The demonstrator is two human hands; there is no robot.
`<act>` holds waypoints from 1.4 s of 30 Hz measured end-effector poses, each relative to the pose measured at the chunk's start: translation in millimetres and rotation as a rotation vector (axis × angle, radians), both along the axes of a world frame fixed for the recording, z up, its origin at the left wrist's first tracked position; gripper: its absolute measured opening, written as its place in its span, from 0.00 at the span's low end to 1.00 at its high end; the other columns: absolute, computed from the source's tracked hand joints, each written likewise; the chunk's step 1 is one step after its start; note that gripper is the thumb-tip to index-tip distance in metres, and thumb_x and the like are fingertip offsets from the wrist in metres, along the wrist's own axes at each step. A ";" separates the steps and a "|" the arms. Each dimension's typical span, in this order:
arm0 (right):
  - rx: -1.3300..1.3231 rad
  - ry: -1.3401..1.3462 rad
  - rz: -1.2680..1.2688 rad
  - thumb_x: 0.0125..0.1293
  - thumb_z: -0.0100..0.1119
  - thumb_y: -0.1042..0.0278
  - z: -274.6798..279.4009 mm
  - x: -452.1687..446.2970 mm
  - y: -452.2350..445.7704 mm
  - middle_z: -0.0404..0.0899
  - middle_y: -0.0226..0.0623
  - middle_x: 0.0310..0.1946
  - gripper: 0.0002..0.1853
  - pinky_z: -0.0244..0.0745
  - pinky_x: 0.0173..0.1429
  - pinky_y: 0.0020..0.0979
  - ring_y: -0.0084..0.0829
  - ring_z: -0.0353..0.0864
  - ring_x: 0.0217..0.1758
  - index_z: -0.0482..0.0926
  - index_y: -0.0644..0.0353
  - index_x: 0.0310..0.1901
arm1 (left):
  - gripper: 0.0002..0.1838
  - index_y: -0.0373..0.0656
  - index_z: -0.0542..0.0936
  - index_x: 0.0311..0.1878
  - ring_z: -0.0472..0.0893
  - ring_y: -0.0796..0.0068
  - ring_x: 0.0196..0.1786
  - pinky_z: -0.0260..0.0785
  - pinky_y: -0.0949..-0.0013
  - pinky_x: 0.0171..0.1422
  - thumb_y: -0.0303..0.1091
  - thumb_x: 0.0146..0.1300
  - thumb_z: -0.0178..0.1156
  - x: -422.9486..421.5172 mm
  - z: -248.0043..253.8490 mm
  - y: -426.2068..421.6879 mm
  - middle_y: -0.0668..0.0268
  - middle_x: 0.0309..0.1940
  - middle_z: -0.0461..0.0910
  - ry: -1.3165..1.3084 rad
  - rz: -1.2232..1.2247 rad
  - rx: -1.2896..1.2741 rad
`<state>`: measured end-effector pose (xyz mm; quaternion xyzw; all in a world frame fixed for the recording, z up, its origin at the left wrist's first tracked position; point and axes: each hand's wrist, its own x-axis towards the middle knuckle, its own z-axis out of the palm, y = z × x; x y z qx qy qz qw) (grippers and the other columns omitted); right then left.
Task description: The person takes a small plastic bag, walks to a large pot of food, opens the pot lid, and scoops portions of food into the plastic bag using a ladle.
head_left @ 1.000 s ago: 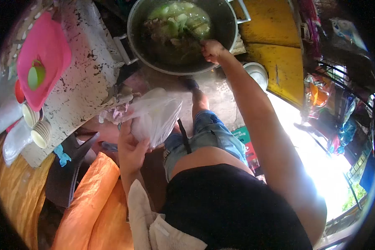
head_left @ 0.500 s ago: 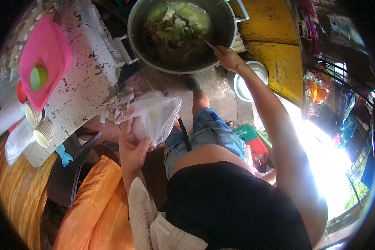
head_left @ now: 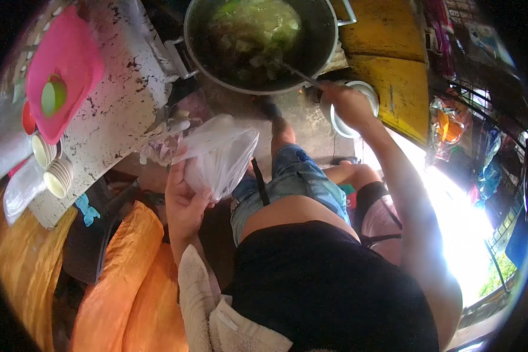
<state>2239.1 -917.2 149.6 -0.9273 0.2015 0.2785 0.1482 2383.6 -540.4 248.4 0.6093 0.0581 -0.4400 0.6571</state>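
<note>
My right hand (head_left: 349, 107) is closed round the handle of a metal ladle (head_left: 299, 74); the ladle's bowl end is down in the soup, hidden. The soup (head_left: 255, 29), with green and pale pieces, lies in a large metal pot (head_left: 264, 92) at the top of the view. Lower left of the pot, my left hand (head_left: 188, 199) holds a clear plastic bag (head_left: 220, 155) by its side. Something pale seems to be inside the bag, but I cannot make it out.
A worn white table (head_left: 120, 88) on the left bears a pink basin (head_left: 70, 53), a green cup (head_left: 53, 97) and stacked bowls (head_left: 58, 178). A white basin (head_left: 366, 94) sits below a yellow surface (head_left: 387, 76). Another person's leg (head_left: 358, 175) shows beside my shorts.
My right hand has moved right and down, away from the pot, drawing the ladle's handle with it. Another person has come into view at the right. My left hand still holds the bag.
</note>
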 end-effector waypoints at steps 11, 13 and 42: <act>-0.200 -0.026 -0.156 0.67 0.47 0.64 -89.1 69.4 -85.3 0.82 0.53 0.43 0.15 0.77 0.52 0.50 0.55 0.81 0.48 0.75 0.59 0.52 | 0.44 0.43 0.56 0.75 0.80 0.79 0.40 0.72 0.80 0.33 0.23 0.53 0.61 -8.2 0.5 4.9 0.61 0.61 0.73 -0.038 0.003 0.041; -0.178 -0.048 -0.124 0.66 0.49 0.64 -92.1 78.6 -83.5 0.82 0.53 0.44 0.16 0.77 0.53 0.49 0.54 0.82 0.49 0.76 0.60 0.51 | 0.44 0.42 0.56 0.75 0.80 0.79 0.41 0.72 0.80 0.33 0.23 0.53 0.61 -10.0 -1.9 9.1 0.61 0.59 0.74 -0.052 0.007 0.091; 0.207 -0.355 -0.222 0.68 0.45 0.64 -108.1 119.2 -8.8 0.81 0.52 0.43 0.15 0.75 0.53 0.49 0.56 0.81 0.47 0.77 0.60 0.50 | 0.45 0.44 0.55 0.76 0.80 0.80 0.38 0.70 0.80 0.32 0.25 0.53 0.63 -10.7 -5.3 5.9 0.61 0.57 0.76 0.006 0.052 -0.016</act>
